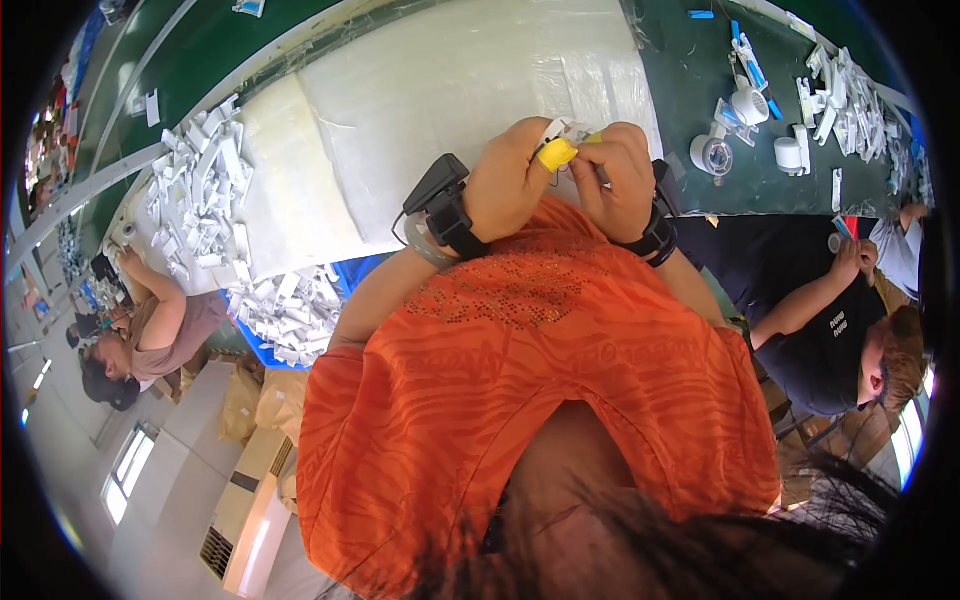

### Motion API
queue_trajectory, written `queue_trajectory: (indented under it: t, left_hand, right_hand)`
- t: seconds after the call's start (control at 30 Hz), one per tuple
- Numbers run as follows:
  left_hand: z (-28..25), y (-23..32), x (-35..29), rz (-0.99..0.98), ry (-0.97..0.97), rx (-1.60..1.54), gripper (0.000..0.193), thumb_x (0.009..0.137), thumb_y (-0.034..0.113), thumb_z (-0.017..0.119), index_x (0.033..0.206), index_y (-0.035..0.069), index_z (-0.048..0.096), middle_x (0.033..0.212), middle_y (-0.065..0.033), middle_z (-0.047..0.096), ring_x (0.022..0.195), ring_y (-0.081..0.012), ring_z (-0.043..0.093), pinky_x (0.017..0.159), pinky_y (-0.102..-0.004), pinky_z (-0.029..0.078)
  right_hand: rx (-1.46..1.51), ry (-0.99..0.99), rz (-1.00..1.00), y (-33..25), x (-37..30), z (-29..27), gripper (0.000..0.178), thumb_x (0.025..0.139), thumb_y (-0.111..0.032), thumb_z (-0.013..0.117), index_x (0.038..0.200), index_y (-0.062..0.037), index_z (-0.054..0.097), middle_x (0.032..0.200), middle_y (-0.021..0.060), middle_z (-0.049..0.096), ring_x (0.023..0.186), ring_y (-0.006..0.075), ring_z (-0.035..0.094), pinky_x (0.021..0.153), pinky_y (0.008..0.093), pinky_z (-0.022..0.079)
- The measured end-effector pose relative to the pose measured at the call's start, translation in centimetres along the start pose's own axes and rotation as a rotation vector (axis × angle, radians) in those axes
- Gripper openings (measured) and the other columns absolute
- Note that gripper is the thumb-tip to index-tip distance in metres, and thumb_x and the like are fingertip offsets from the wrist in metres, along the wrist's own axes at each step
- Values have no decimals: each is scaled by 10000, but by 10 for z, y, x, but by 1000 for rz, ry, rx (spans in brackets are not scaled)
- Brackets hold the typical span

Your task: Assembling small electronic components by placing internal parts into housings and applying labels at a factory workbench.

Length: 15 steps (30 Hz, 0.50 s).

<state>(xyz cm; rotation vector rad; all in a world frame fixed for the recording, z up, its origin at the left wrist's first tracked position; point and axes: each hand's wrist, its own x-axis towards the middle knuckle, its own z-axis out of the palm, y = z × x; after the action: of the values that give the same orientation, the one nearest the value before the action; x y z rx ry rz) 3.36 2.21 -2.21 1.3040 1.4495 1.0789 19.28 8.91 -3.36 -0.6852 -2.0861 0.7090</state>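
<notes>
My left hand [507, 172] and my right hand [617, 174] meet close in front of my orange shirt, over the near edge of the white table covering. A small white plastic piece [556, 130] with thin dark wire at it is pinched in my left fingers. Bright yellow material [556, 154], perhaps tape or a finger wrap, covers the tip of my left thumb area. My right fingers are closed and press together right beside the piece; what they grip is hidden. Black devices are strapped to both wrists.
A heap of white plastic parts [205, 180] lies on the left of the table, above a blue bin [262, 345] full of similar parts. Rolls of tape [712, 155] and another white pile [850, 105] are at right. Co-workers sit on both sides.
</notes>
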Motion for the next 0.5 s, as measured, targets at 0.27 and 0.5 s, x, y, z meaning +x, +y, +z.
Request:
queue_trajectory:
  t: [0.27,0.5]
  left_hand:
    - [-38,-33,32,-173,-152,-203,355,1006,293,404,1173,6,530,845,-77,612,571,-137,570,509,-258,463]
    - [-139,-100,115,-156,181,-570,479,977,463,431,1116,25,565,872,-74,635,698,-186,626,573,-350,550]
  right_hand:
    - [-52,-78,217,26,-10,-13,314,774,-55,727,1051,-13,583,1023,160,596,957,337,570,827,367,462]
    - [-832,139,490,115,-50,-98,365,810,-287,706,1028,-21,584,1024,182,613,976,378,584,810,466,476]
